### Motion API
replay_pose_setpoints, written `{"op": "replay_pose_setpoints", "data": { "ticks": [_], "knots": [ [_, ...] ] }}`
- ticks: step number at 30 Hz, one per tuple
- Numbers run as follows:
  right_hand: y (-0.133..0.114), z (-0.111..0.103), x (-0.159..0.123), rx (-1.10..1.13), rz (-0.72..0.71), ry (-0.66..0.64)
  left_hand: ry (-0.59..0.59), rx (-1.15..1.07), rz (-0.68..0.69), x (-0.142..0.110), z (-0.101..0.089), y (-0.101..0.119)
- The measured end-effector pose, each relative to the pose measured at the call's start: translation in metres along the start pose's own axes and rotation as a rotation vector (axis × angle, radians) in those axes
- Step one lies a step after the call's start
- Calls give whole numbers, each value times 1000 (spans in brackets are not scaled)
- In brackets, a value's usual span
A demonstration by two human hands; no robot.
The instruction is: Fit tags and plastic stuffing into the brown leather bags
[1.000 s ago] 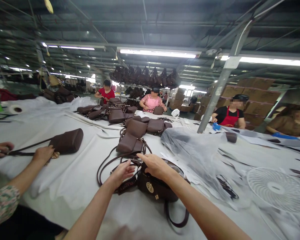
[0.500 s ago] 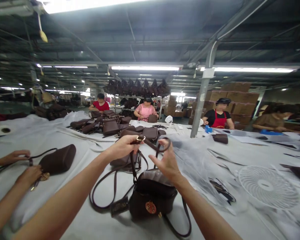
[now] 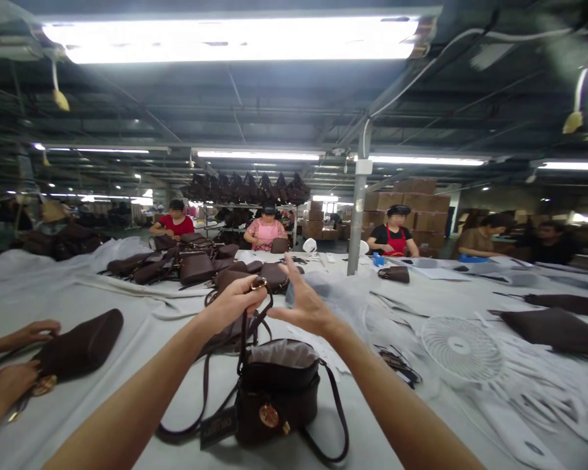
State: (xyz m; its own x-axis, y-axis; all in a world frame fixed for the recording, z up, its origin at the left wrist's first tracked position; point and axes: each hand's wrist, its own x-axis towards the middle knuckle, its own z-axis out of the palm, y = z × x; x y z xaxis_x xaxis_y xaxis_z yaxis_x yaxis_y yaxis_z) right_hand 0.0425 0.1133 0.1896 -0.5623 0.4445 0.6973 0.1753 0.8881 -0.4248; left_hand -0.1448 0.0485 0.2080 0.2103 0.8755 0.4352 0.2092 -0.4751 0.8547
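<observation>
A dark brown handbag (image 3: 277, 399) with a gold round emblem stands upright on the white table (image 3: 127, 326) close in front of me. My left hand (image 3: 235, 301) is raised above it, fingers closed on the bag's strap (image 3: 245, 329) at a gold ring. My right hand (image 3: 304, 303) is just to the right of it, fingers spread and stretched out, thumb touching the strap near the ring. A hang tag (image 3: 218, 427) dangles at the bag's lower left. The strap loops down on both sides of the bag.
A co-worker's two hands (image 3: 14, 382) at the left edge handle another brown bag (image 3: 81, 343). More brown bags (image 3: 191, 264) lie piled further back. A white fan (image 3: 461, 349) and plastic sheeting lie to the right. Several people work at the far side beyond a metal post (image 3: 357, 222).
My hands rose from the bag, lifting the strap and standing the bag upright. My right hand has since opened out. The view tilted upward toward the ceiling.
</observation>
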Motion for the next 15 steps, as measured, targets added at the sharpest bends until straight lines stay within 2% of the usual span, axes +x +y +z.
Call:
{"op": "replay_pose_setpoints", "data": {
  "ticks": [3, 7, 9, 10, 12, 15],
  "knots": [
    [7, 6, 15, 63, 86, -160, 125, -227, -37, -3, -7, -4],
    [37, -34, 14, -100, 212, -104, 401, -439, -100, -22, -44, -21],
    [45, -50, 7, -86, 222, -115, 472, -454, -82, -31, -57, -29],
    [44, -50, 4, -45, 225, -122, 475, -446, -77, -34, -58, -31],
    [32, -34, 2, 68, 203, -130, 426, -433, -81, -34, -50, -30],
    [2, 18, 14, 152, 54, -161, 248, -415, -84, -28, -25, -17]
  ]
}}
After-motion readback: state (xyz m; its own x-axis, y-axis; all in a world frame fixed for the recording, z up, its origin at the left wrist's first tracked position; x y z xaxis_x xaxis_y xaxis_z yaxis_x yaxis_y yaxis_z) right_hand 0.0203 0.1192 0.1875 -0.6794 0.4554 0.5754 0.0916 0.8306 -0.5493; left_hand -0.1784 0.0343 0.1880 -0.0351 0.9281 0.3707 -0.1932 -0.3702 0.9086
